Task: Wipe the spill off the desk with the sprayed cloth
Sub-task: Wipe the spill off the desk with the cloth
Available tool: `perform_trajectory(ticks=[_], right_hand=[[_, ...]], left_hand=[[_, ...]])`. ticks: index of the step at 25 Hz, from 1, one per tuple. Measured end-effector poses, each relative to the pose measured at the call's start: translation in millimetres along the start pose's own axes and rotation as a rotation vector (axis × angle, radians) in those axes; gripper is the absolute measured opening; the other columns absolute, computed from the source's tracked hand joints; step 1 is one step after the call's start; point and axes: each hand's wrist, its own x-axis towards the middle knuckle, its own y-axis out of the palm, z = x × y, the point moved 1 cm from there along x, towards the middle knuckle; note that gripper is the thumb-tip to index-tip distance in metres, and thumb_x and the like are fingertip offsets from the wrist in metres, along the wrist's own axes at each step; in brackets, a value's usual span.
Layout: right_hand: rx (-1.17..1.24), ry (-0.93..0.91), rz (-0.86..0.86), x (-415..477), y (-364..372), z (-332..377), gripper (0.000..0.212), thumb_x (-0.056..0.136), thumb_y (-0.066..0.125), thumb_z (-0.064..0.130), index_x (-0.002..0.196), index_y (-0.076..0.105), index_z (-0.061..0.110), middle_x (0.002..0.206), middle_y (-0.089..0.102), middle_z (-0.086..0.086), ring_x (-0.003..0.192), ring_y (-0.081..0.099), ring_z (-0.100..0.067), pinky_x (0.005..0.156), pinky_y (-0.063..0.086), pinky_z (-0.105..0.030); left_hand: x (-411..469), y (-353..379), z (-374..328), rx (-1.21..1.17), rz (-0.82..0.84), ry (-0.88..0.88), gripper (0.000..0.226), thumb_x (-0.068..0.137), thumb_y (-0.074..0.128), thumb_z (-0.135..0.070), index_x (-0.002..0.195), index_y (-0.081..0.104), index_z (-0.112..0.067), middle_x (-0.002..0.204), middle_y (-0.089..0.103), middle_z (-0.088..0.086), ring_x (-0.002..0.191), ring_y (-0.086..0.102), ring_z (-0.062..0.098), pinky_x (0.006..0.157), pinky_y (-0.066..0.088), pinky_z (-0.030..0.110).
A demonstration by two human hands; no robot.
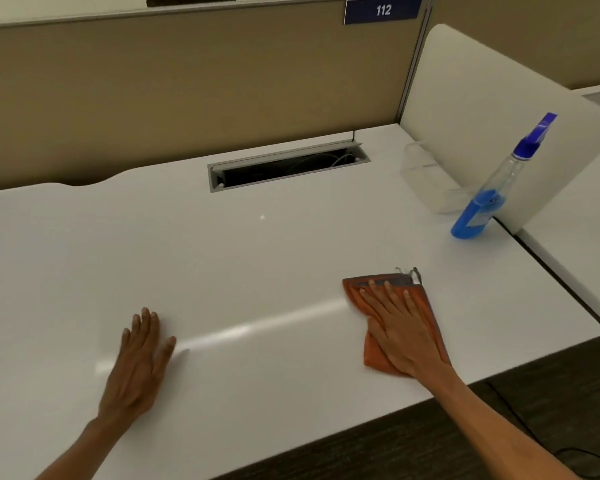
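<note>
Cloth (430,317) lies at four o'clock on the desk (257,258), pinned under the flat, spread right hand (400,327). Soft and limp, it likely bunches; press mid-cloth. Left hand (137,365) rests open, empty.

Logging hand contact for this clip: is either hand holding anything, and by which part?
No grip. The right hand presses flat on the middle of the orange cloth; the left hand lies flat on the bare desk.

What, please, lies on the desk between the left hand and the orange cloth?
In the head view, only bare white desk lies between the left hand and the orange cloth, crossed by a shiny streak.
</note>
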Motion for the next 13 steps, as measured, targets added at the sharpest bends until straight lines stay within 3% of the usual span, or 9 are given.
perform_trajectory(ticks=[2, 4, 8, 11, 13], right_hand=[[0.092, 0.054, -0.087, 4.0, -1.8, -10.1, 0.051, 0.101, 0.033, 0.027, 0.151, 0.024, 0.023, 0.157, 0.031, -0.002, 0.145, 0.037, -0.029, 0.122, 0.014, -0.041], [0.4, 0.237, -0.111, 8.5, -11.7, -9.6, 0.046, 0.104, 0.043, 0.022, 0.148, 0.03, 0.026, 0.154, 0.041, -0.005, 0.14, 0.046, -0.03, 0.122, 0.021, -0.034], [1.25, 0.553, -0.141, 19.5, -44.8, 22.4, 0.038, 0.108, 0.034, 0.036, 0.141, 0.04, 0.052, 0.151, 0.044, 0.023, 0.136, 0.043, 0.004, 0.108, 0.035, -0.011], [1.756, 0.915, -0.111, 18.3, -58.1, 45.1, 0.039, 0.101, 0.045, 0.041, 0.138, 0.053, 0.033, 0.135, 0.064, 0.004, 0.113, 0.065, -0.006, 0.089, 0.047, -0.022], [2.106, 1.014, 0.042, 16.1, -64.9, 64.0, 0.048, 0.098, 0.046, 0.046, 0.135, 0.059, 0.019, 0.122, 0.073, -0.007, 0.109, 0.069, -0.023, 0.088, 0.051, -0.036]], left_hand=[[-3.5, 9.5, -24.4, -0.046, 0.007, 0.016, 0.066, 0.103, 0.035, -0.037, 0.157, 0.006, -0.012, 0.166, -0.004, -0.002, 0.153, -0.01, 0.009, 0.125, -0.008, 0.028], [-9.8, 16.9, -55.6, -0.142, 0.014, 0.011, 0.064, 0.104, 0.039, -0.034, 0.157, 0.01, -0.015, 0.166, 0.0, -0.006, 0.152, -0.01, 0.006, 0.124, -0.007, 0.025], [-29.6, 32.5, -128.6, -0.341, 0.096, 0.029, 0.064, 0.103, 0.045, -0.033, 0.155, 0.008, -0.03, 0.166, 0.004, -0.013, 0.151, -0.006, 0.006, 0.121, 0.004, 0.021], [-34.8, 31.8, -177.1, -0.474, 0.171, 0.037, 0.06, 0.1, 0.046, -0.041, 0.154, 0.02, -0.041, 0.165, 0.009, -0.018, 0.151, -0.001, 0.006, 0.12, 0.012, 0.023], [-35.6, 24.6, -205.4, -0.574, 0.184, 0.001, 0.06, 0.098, 0.045, -0.05, 0.153, 0.022, -0.045, 0.163, 0.014, -0.023, 0.151, 0.002, 0.002, 0.123, 0.013, 0.029]])
